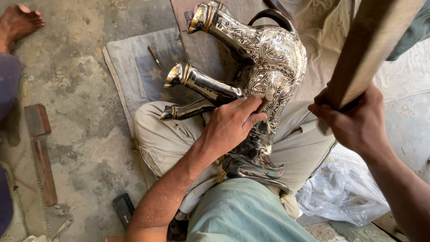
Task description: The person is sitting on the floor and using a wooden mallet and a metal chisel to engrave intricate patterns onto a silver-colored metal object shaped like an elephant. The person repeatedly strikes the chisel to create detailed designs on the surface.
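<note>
At the upper left of the frame a bare foot (19,20) of another person rests on the concrete floor (80,89), and below it, along the left edge, lie a flat wooden block and strip (40,148). Lower, near the bottom edge, a small dark tool (122,209) lies on the floor. A grey cloth pad (130,67) is spread in the upper middle, with a thin pointed tool (155,57) lying on it.

In the centre, an engraved silver-coloured metal animal figure (273,58) lies on its side across the person's lap, its legs pointing to the upper left and its lower end tucked between the thighs. The left hand (233,123) rests on the figure's flank, fingers closed round what looks like a small punch held against the engraved surface; its tip is hidden by the thumb and fingers.

To the right, the right hand (354,118) is clenched round a thick wooden handle or mallet (371,45) that rises to the upper right corner. At the lower right a crumpled clear plastic bag (345,188) lies on the floor.

Judging from this, the work goes best with the figure wedged firmly by the knees, the small tool kept steady and square to the metal, and light, controlled blows so that the pattern stays clean and the thin wall is not dented.
</note>
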